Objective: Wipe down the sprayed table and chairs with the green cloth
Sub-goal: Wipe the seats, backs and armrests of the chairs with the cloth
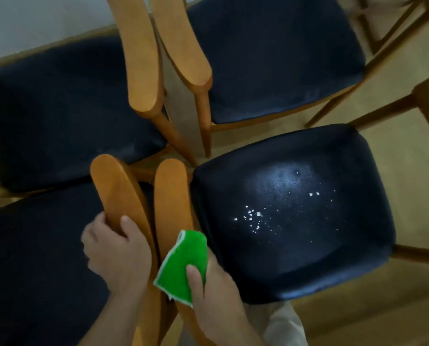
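Four wooden chairs with dark padded seats crowd the frame, armrests meeting at the centre. Upper-left seat (58, 111) and upper-right seat (270, 58) look dry, as far as the dim light shows. Lower-left seat (33, 270) fills the lower left corner. Lower-right seat (293, 216) carries a wet sheen and scattered white droplets (253, 218) near its middle.

Two pale wooden armrests stand side by side at lower centre — left armrest (116, 196), right armrest (173, 196) — between the hands and the sprayed seat.

Left hand (118, 255) is closed around the left armrest's near end, thumb on top. Right hand (213, 290) pinches the green cloth (183, 265) — thumb pressed on its face, fingers hidden behind. The cloth lies against the right armrest's near end, just beside the wet seat's edge.

Pale floor (395, 158) shows at right.
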The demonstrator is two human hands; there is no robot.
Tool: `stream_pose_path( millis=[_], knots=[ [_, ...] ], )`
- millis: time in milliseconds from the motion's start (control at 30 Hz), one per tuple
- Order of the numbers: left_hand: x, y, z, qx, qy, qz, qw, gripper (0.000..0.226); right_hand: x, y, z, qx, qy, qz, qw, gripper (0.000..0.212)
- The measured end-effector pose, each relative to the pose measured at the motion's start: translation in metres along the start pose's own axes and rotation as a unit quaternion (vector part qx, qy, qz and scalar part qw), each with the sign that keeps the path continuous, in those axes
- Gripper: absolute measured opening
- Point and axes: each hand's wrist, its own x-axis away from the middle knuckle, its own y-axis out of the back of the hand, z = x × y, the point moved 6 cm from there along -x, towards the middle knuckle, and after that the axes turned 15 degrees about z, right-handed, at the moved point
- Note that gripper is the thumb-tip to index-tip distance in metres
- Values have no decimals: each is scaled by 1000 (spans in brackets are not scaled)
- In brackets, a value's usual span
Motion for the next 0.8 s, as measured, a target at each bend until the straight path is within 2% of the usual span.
stream_pose_path(
  millis=[100, 200, 300, 367, 433, 500, 567, 633, 700, 800],
  knots=[
    [26, -13, -57, -57, -191, 29, 979, 55, 12, -4, -28, -19, 10, 42, 999, 74],
    [20, -37, -110, -119, -266, 65, 954, 51, 15, -5, -45, -122, 3, 62, 991, 55],
    [-15, -51, -146, -215, -252, 78, 940, 34, 9, 7, -55, -207, 22, 85, 974, 54],
    [-28, -59, -158, -299, -235, 90, 920, 32, -1, 29, -55, -206, 58, 79, 974, 47],
    [-27, -69, -163, -375, -236, 68, 894, 32, -15, 58, -58, -161, 84, 61, 982, 40],
    [-16, -85, -167, -414, -273, 57, 867, 32, -30, 88, -63, -91, 96, 32, 991, 36],
    [-7, -102, -171, -431, -297, 64, 850, 33, -43, 109, -73, 9, 81, 21, 996, 44],
    [-13, -112, -181, -436, -284, 60, 852, 34, -54, 119, -86, 91, 46, 33, 994, 56],
    [-25, -114, -191, -418, -271, 67, 864, 32, -57, 122, -93, 122, 19, 24, 992, 63],
    [-49, -130, -195, -375, -223, 164, 885, 32, -66, 123, -104, 115, -22, -64, 991, 74]
  ],
)
